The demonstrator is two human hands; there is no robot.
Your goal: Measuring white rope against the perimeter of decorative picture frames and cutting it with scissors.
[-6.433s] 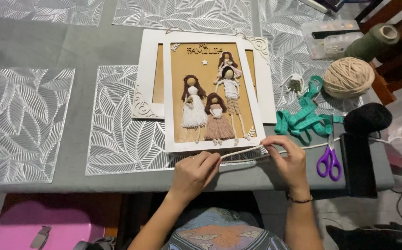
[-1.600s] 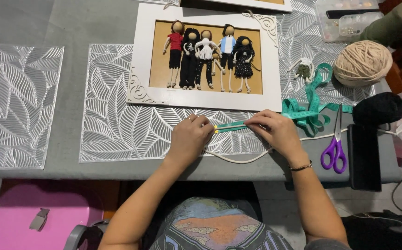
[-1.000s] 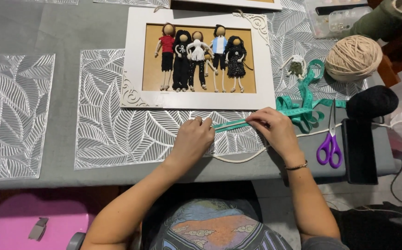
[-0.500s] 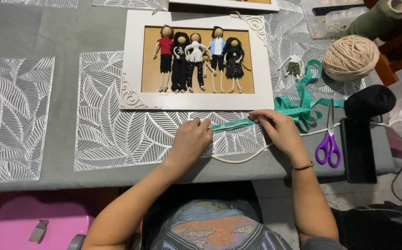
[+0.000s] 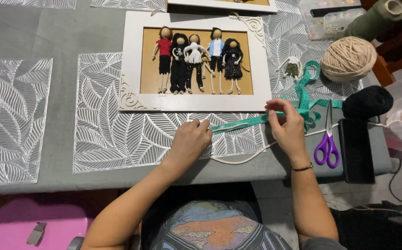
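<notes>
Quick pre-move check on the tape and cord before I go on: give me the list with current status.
1. Green measuring tape stretched flat between both hands: ok.
2. Left hand pins the tape's end on the placemat: ok.
3. Right hand pinches the tape: ok.
4. Cream cord lined up along the tape: not ok, it sags below.
5. Purple scissors near the right hand: ok.
6. Tape reading legible: cannot tell.
</notes>
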